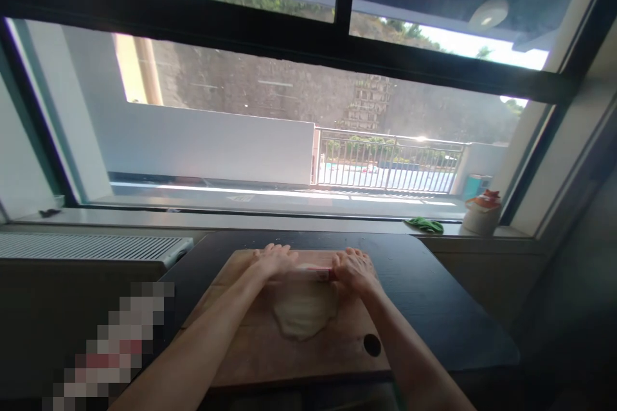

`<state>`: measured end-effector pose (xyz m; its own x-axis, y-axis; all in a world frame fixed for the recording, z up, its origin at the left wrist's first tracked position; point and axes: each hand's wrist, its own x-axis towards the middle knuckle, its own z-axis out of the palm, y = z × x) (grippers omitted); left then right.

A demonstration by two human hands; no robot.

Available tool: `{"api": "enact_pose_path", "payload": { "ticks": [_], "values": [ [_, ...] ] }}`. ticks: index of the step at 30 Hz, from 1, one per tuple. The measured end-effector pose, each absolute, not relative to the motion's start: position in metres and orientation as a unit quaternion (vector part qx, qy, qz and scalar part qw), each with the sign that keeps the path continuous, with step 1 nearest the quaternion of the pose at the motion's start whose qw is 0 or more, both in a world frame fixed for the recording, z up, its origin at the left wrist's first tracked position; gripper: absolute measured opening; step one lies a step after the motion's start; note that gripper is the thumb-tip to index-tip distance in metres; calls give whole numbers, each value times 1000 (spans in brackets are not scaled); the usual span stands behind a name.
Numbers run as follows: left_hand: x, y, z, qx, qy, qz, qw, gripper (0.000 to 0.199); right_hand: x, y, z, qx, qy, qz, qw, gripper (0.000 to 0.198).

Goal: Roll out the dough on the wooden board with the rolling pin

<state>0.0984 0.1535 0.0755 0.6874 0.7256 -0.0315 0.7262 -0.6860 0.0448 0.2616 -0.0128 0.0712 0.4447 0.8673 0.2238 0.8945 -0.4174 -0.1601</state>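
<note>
A flattened sheet of pale dough (304, 311) lies on a wooden board (270, 359) in front of me. Across the dough's far edge runs a rolling pin (315, 273), light with a reddish mark on its right part. My left hand (276, 261) is curled over the pin's left end, which the hand covers. On the right end sits my right hand (355, 268), its fingers bent around the pin. Both arms reach forward over the board's two sides.
The board rests on a dark table (434, 308), with a round hole (372, 345) near its right corner. Behind are a window sill, a green cloth (425, 225) and a pale bag (482, 213). A radiator (96, 249) stands left; a pixelated patch covers the lower left.
</note>
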Motion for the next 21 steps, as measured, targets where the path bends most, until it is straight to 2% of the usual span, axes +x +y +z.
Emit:
{"api": "enact_pose_path", "payload": {
  "ticks": [8, 15, 21],
  "values": [
    [113, 179, 69, 892, 446, -22, 66, 46, 280, 12, 73, -853, -509, -19, 112, 40],
    [83, 132, 77, 921, 388, 31, 28, 38, 245, -34, 71, -840, -522, -71, 128, 45],
    [64, 101, 82, 928, 368, 57, 10, 43, 226, -58, 73, -837, -522, -87, 138, 47]
  ]
}}
